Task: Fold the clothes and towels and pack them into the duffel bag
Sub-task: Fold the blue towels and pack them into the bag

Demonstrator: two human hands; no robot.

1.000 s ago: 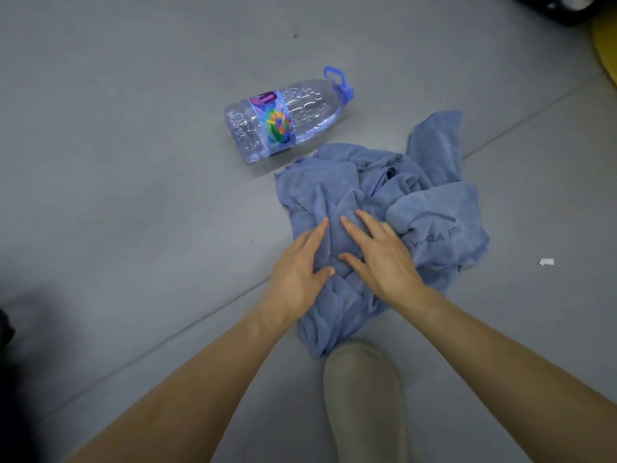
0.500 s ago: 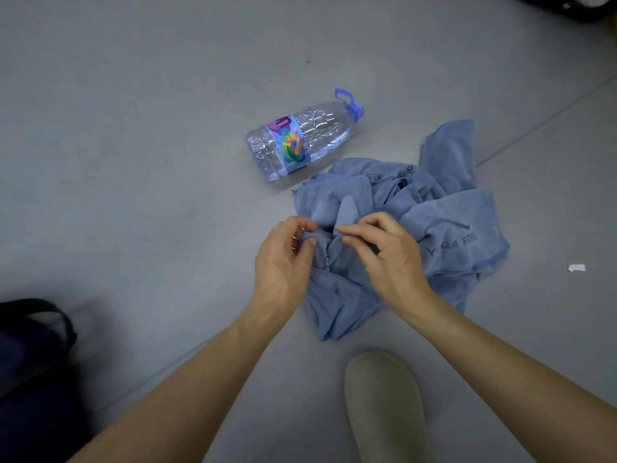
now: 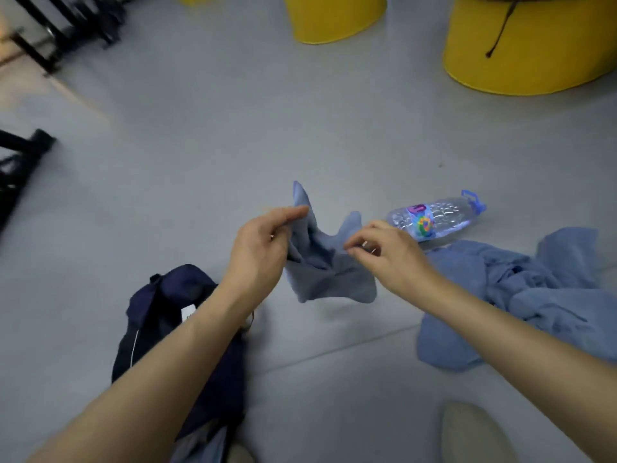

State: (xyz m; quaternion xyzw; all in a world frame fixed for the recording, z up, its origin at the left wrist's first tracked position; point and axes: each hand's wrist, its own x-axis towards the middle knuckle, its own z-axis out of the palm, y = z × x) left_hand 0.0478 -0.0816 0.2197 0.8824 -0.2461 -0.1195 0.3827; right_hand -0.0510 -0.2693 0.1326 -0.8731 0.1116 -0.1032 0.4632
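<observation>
A small blue towel (image 3: pixel 329 269) hangs in the air at the middle of the view, crumpled between my hands. My left hand (image 3: pixel 263 252) pinches its upper left edge. My right hand (image 3: pixel 387 248) pinches its right edge. A heap of blue clothes and towels (image 3: pixel 534 295) lies on the grey floor at the right. The dark navy duffel bag (image 3: pixel 173 315) lies on the floor at the lower left, partly hidden under my left forearm.
A plastic water bottle (image 3: pixel 437 217) with a blue handle lies on its side behind the heap. Two yellow stools (image 3: pixel 521 45) stand at the back right. Black frame legs (image 3: pixel 20 155) are at the left. A beige shoe (image 3: pixel 474 432) shows at the bottom right.
Both hands lifted a small blue towel off the heap and carried it left. The view swung up and left, so the duffel bag and yellow stools came into sight.
</observation>
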